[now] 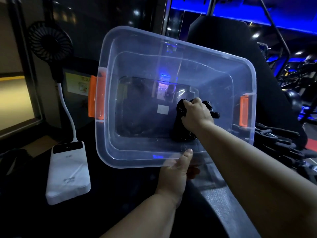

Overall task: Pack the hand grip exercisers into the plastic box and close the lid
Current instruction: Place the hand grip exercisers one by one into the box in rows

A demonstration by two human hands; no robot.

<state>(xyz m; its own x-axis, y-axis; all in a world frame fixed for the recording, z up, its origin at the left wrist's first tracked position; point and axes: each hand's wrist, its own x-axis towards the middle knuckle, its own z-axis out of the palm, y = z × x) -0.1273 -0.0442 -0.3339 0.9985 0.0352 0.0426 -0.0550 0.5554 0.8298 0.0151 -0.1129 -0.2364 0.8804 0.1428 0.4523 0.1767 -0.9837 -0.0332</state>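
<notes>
Reaching into a clear plastic box point(171, 43), the person's right hand point(197, 115) is curled around a bunch of black grip exercisers point(178, 124), low over the right side of the box floor. It is unclear whether the bunch touches the floor yet. The left hand point(175, 172) pinches the box's near rim, thumb on top and fingers underneath, and the box looks tipped toward the viewer. Orange latches point(95, 98) sit on the box's left and right ends; no lid can be made out. Just right of the box lies a dark pile of more exercisers point(274, 140). Left of the box are a white power bank point(67, 170) and a small black fan point(49, 42). With the box held by one rim, a dropped bunch could slide toward the near wall or jolt the box out of that pinch.
</notes>
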